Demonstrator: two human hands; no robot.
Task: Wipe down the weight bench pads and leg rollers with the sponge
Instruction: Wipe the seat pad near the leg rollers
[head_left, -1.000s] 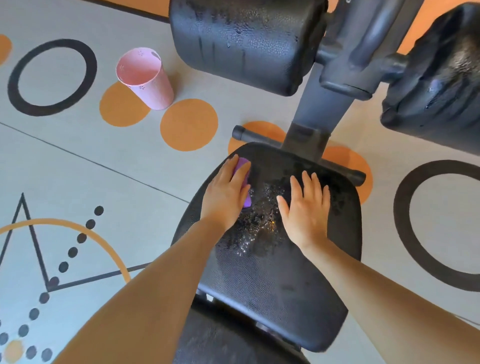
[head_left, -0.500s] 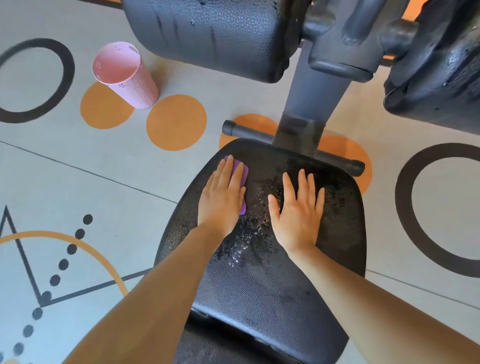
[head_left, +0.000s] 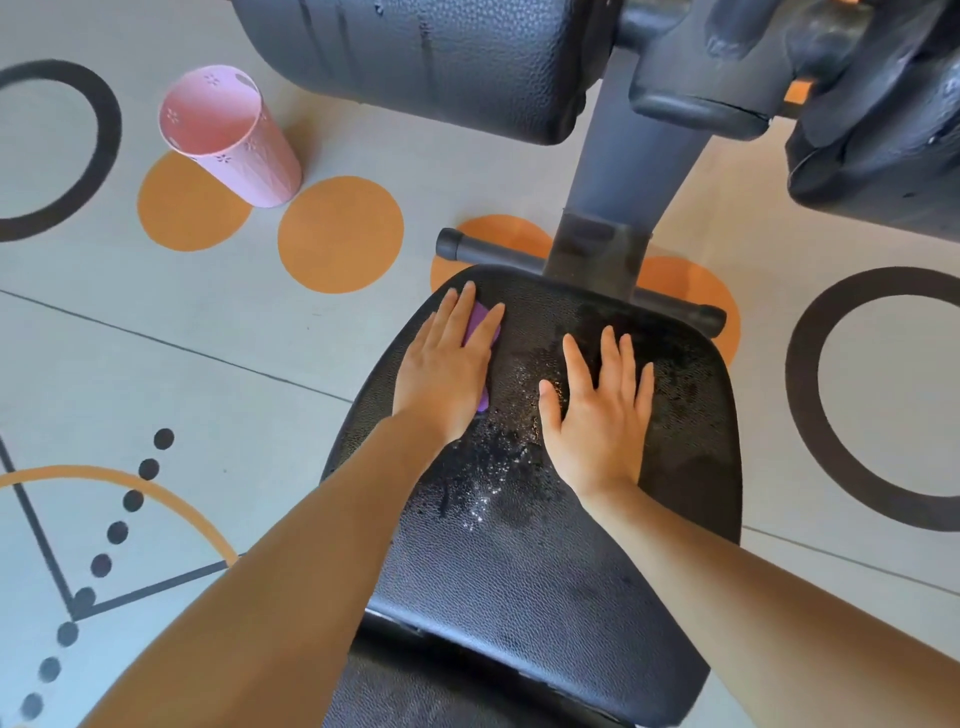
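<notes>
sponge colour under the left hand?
Purple sponge, mostly hidden beneath the left hand; head view.

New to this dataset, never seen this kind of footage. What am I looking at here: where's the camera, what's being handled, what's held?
There is no machine: a person works with bare hands, and the one camera sits on their head, looking forward and down, so both forearms reach in from the bottom edge. The black padded surface is a weight bench seat pad, wet and foamy in the middle. The left hand presses flat, with straight fingers, on a purple sponge at the pad's far left part. The right hand rests flat on the pad and holds nothing. Beyond stand the frame post and two black leg rollers. A pink cup stands on the patterned floor to the left.
</notes>
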